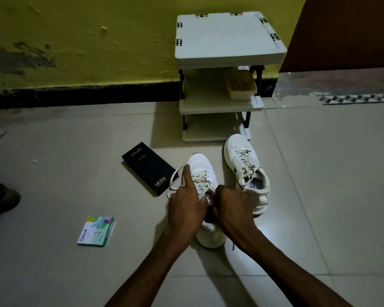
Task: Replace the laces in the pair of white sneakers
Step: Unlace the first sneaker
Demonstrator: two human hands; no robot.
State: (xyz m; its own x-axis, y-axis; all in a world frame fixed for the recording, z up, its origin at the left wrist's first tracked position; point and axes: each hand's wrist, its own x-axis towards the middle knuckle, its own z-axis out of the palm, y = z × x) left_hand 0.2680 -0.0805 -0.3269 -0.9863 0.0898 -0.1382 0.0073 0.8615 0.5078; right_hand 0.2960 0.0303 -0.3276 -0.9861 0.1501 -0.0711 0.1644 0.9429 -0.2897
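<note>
Two white sneakers stand on the tiled floor. The near sneaker (203, 173) points away from me, and both my hands are over its tongue. My left hand (186, 204) has its forefinger stretched out, with a loop of whitish lace (177, 177) hooked over it to the left. My right hand (232, 207) is curled and pinches the lace at the top eyelets. The other sneaker (246, 165) lies to the right, fully laced and untouched.
A black phone box (148, 168) lies left of the near sneaker. A small colourful packet (97, 230) lies further left on the floor. A white shoe rack (222, 76) holding a brush stands against the yellow wall behind. A dark shoe (3, 200) sits at the left edge.
</note>
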